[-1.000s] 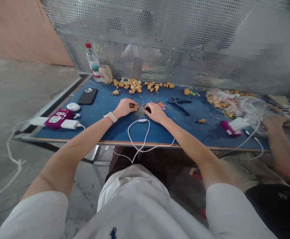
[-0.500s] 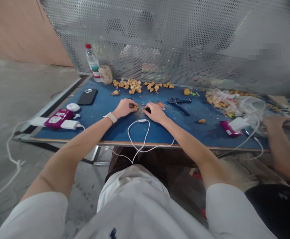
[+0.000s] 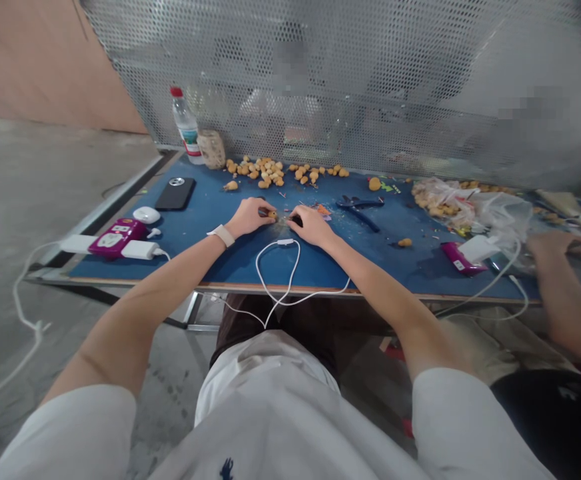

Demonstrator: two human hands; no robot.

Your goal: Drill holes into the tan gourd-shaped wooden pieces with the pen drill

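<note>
Tan lump [image 3: 273, 215]: pinched at the fingertips of the left hand [image 3: 247, 219], just above the blue counter [image 3: 195, 230].
Left grip: clenched on the lump, a white wristband [image 3: 221, 235] at the wrist.
Right grip: the right hand [image 3: 311, 227] curled around a small dark object [image 3: 296, 221], close beside the left.
Counter: a heap of tan lumps [image 3: 263, 172] toward the perforated metal screen [image 3: 370, 87], black-handled pliers [image 3: 359, 209] right of the hands.
Nearby: a co-worker's hand [image 3: 550, 248] at the far right, beside a plastic bag [image 3: 490, 217].
</note>
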